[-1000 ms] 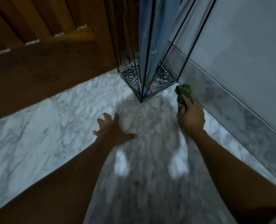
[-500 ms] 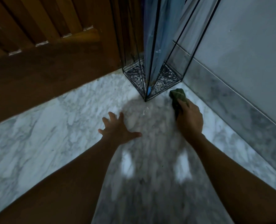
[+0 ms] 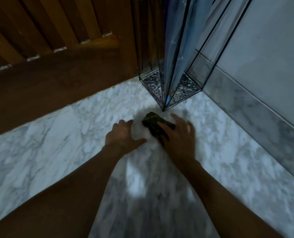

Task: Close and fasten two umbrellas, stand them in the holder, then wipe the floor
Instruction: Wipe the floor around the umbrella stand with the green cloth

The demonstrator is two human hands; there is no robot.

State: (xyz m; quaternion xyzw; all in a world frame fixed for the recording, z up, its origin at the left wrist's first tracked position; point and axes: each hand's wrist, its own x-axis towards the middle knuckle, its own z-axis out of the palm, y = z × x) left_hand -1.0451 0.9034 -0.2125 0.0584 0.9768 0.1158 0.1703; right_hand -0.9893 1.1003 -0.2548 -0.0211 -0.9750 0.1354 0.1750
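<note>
A dark green cloth lies bunched on the white marble floor, just in front of the near corner of the glass umbrella holder. My right hand presses down on the cloth with the fingers spread over it. My left hand rests flat on the floor just left of the cloth, fingers apart, holding nothing. A closed blue umbrella stands tip down inside the holder. A second umbrella cannot be made out.
A dark wooden door with slats runs along the back left. A grey wall with a marble skirting borders the floor on the right. The holder stands in the corner between them.
My right hand has slid the cloth leftward, from beside the skirting to in front of the holder's near corner. My left hand has stayed planted on the floor.
</note>
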